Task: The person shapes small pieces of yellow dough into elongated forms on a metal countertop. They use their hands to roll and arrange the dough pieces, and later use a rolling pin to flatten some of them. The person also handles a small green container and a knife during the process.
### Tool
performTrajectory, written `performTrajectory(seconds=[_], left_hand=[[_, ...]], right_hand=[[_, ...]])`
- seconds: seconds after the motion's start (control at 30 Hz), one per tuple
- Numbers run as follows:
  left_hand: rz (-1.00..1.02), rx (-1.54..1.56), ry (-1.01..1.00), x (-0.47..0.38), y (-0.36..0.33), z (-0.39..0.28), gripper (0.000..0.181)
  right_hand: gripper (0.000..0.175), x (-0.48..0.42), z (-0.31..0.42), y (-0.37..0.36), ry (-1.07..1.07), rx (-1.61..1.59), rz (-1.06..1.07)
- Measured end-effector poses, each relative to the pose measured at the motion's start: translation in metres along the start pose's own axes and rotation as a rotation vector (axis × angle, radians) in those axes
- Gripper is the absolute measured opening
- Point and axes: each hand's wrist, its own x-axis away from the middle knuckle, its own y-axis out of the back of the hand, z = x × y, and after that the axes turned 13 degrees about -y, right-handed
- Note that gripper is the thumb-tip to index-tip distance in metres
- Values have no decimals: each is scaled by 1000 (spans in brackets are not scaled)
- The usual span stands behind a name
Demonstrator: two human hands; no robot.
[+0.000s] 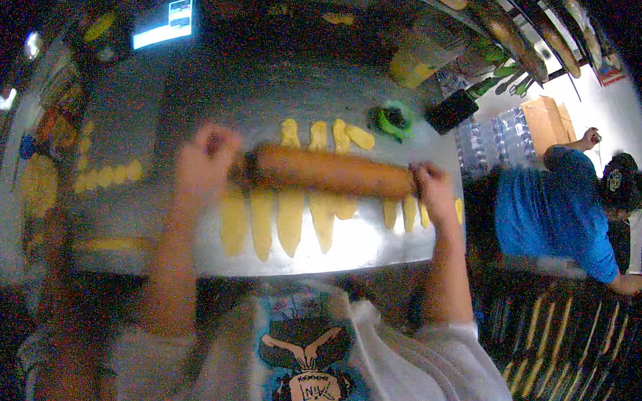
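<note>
A thick wooden rolling pin (334,171), blurred by motion, lies crosswise over several long flattened strips of yellow dough (289,226) on a metal table (362,241). My left hand (211,152) grips the pin's left handle, also blurred. At the other end, my right hand (435,188) is closed around the right handle. The strips' narrow far ends (318,134) stick out beyond the pin, and one short dough piece (360,138) slants beside them. Smaller dough pieces (408,212) lie near my right wrist.
Dough pieces (107,176) sit in a row at the left. Beyond the pin are a green ring-shaped object (395,119) and a black box (452,110). A person in a blue shirt (551,214) is at the right, near packs of plastic bottles (501,137) and a cardboard box (546,123).
</note>
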Motion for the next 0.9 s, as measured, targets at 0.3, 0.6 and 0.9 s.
performTrajectory(seconds=[0.3, 0.6, 0.9], left_hand=[[207, -173, 347, 114, 73, 121, 28], [537, -496, -303, -20, 81, 207, 38], [812, -319, 50, -72, 63, 183, 30]], right_hand=[[23, 97, -11, -140, -52, 222, -97], [27, 97, 5, -236, 424, 605, -408], [29, 99, 106, -366, 743, 543, 397]])
